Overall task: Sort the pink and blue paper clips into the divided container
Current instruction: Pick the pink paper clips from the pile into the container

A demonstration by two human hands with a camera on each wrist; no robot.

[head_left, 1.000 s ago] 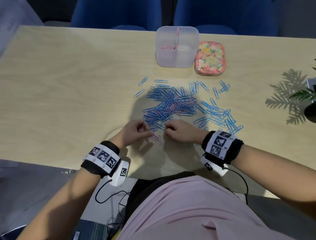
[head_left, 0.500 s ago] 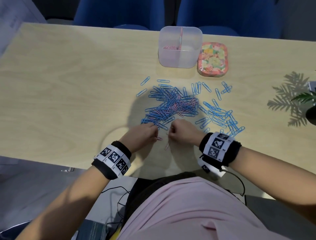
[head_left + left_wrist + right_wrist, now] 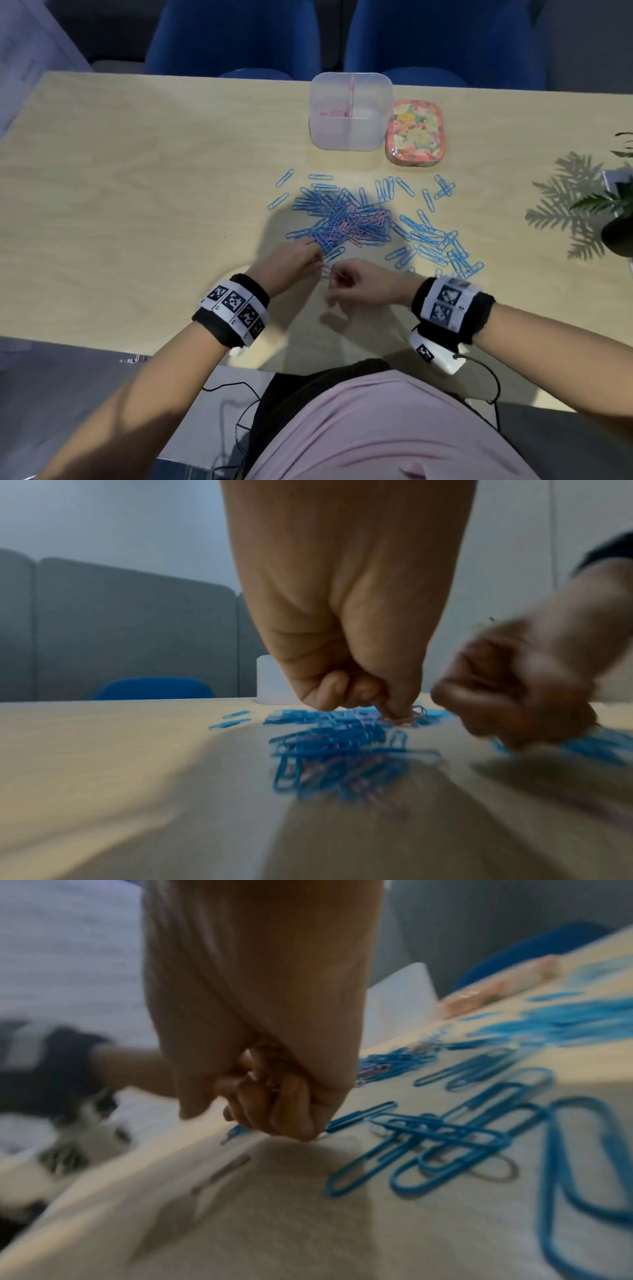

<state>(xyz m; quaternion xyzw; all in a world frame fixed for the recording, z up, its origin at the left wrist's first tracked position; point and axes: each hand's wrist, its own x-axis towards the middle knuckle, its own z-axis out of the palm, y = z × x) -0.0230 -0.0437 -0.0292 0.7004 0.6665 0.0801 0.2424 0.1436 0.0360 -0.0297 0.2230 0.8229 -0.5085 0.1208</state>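
Left hand (image 3: 291,260) pinches pink clips (image 3: 327,270) at the pile's (image 3: 346,219) six o'clock – right hand (image 3: 363,284) clenched, contents unclear – linked blue clips may tag along

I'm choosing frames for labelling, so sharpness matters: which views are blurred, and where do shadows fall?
Head view: mostly sharp; a soft shadow covers the near part of the paper clip pile, and a plant shadow lies on the table. Left wrist view: near clips and the right hand smear. Right wrist view: the left wrist is blurred; nearby blue clips are fairly clear.
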